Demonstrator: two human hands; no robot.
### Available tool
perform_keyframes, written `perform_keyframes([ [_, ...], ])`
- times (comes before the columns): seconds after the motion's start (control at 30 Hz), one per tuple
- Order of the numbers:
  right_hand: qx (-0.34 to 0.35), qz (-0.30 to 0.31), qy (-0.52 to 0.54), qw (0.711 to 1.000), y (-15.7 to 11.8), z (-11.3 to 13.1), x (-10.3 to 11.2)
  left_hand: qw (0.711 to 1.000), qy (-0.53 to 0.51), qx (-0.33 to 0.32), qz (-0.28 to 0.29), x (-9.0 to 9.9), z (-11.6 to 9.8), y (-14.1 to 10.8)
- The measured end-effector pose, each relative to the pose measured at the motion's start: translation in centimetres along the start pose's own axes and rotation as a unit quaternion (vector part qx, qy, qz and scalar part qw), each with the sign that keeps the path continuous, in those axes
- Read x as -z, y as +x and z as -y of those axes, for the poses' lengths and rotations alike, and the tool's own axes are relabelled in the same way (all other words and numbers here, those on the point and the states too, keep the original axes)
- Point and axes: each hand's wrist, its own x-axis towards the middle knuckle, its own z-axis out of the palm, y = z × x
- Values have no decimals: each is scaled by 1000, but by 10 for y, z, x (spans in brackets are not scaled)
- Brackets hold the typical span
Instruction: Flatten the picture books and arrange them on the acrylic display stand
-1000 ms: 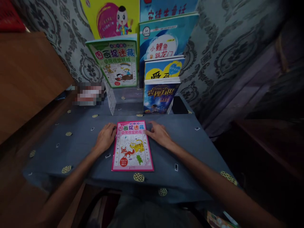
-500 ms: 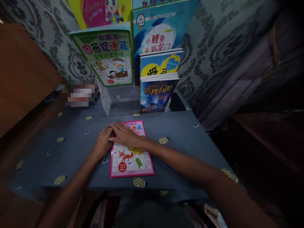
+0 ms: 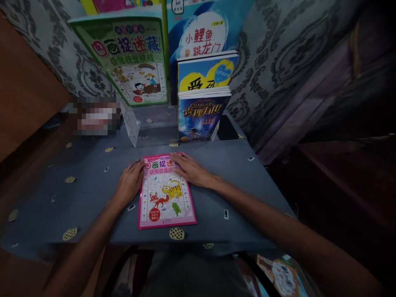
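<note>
A pink-bordered picture book (image 3: 165,194) lies flat and closed near the front of the table, its cover showing a fox and a yellow striped cat. At its upper left edge rests my left hand (image 3: 131,177), fingers stretched out and touching the side of the book. Across the upper right corner lies my right hand (image 3: 190,169), palm down with fingers extended, covering part of the title. Neither hand grips anything.
Behind stands a clear acrylic rack (image 3: 131,123) holding a green picture book (image 3: 139,66), a dark blue book (image 3: 201,117) and others. A black flat object (image 3: 229,128) lies right of it. Patterned cloth covers the table (image 3: 93,194). More books (image 3: 281,274) sit below the front edge.
My right hand has slid right, off my left hand and toward the book's upper right corner, uncovering most of the cover. The view has tilted down slightly.
</note>
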Motion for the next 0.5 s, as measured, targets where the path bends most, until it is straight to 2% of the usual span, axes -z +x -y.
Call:
perform_keyframes([
  [0.17,-20,-63,74,995,-7,-16,11,1000,24,-11,11,7,-2,4],
  [0.27,-33,-93,124,987,-5,-19,12,997,22,-62,38,9,-11,15],
  [0.4,-38,-105,148,983,-4,-19,13,984,-32,-149,90,-3,-32,40],
  [0.5,-36,-108,154,982,-5,-18,13,973,-60,-189,115,-17,-46,61],
])
